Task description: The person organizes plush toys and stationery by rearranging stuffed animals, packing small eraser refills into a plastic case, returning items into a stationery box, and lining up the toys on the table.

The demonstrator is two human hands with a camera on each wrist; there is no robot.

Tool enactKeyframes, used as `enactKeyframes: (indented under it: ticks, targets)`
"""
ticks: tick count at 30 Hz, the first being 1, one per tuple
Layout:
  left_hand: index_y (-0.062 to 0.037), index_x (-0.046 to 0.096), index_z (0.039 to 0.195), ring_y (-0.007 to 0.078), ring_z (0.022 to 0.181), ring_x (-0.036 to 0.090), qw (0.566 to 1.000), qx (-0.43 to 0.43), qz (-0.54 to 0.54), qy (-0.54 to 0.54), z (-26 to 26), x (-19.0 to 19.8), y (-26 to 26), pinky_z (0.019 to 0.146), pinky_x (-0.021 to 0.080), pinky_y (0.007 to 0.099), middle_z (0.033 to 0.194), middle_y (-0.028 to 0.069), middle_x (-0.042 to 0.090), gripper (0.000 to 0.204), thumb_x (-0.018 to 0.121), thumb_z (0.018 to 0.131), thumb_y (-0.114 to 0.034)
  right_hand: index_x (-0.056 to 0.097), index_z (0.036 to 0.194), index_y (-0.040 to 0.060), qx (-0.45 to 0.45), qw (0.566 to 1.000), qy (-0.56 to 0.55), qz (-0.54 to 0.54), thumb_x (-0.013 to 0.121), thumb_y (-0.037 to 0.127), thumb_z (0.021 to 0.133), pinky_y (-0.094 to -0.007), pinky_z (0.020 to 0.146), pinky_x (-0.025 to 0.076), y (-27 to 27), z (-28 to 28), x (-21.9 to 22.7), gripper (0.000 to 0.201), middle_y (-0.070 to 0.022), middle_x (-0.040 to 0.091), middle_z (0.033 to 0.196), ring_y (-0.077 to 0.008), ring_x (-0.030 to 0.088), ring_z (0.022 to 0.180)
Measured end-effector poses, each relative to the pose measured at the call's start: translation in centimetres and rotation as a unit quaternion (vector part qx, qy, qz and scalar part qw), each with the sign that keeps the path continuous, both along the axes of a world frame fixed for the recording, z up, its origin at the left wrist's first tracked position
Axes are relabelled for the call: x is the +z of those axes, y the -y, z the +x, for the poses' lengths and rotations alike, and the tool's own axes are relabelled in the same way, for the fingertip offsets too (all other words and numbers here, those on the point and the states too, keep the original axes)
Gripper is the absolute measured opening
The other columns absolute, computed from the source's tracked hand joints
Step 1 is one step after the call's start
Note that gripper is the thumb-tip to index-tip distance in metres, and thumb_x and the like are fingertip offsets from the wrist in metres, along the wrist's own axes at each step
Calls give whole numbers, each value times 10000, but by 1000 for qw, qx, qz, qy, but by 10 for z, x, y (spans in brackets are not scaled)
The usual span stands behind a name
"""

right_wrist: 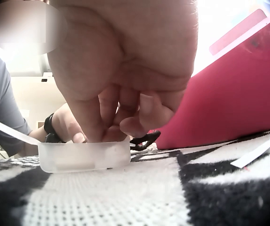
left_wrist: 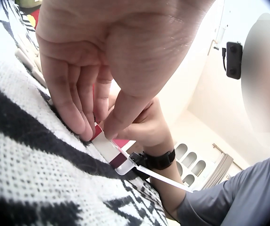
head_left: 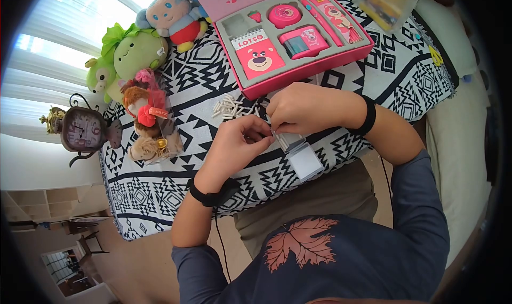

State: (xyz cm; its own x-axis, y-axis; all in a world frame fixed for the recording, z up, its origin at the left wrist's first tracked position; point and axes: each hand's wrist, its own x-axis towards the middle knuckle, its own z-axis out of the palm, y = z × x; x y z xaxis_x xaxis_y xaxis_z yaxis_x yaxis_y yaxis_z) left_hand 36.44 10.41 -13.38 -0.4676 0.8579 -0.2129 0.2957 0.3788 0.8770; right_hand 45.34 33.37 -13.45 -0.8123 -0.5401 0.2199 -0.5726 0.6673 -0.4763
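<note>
A small translucent plastic case [right_wrist: 83, 159] lies on the patterned cloth, its hinged lid [head_left: 305, 162] swung back toward the person. Short white sticks show inside it in the head view. My left hand [head_left: 234, 141] holds the case's far end, with thumb and fingers [left_wrist: 85, 129] on either side of it in the left wrist view. The right hand [head_left: 314, 109] reaches down from the other side, fingertips and thumb together at the case's rim; I cannot tell what they pinch. Beside the left hand is a loose pile of white sticks [head_left: 229, 106].
Just beyond the hands stands a pink gift box [head_left: 309, 69] holding a notepad and stationery. Plush toys [head_left: 140, 53], wrapped dolls [head_left: 152, 117] and an ornate clock [head_left: 84, 129] are at the left. A clear pouch [head_left: 385, 8] lies at the back right.
</note>
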Motion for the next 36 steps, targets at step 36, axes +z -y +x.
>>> enactKeyframes:
  ticks: [36]
  targets:
    - [-30, 795, 842, 291, 728, 723, 950, -30, -56, -306, -20, 10, 19, 689, 569, 387, 785, 127, 732, 174, 799, 800, -199, 782, 992, 35, -72, 992, -68, 76, 708, 291, 999, -430, 1000, 517, 20, 0, 3, 266, -126, 696, 1177, -296, 617, 1106]
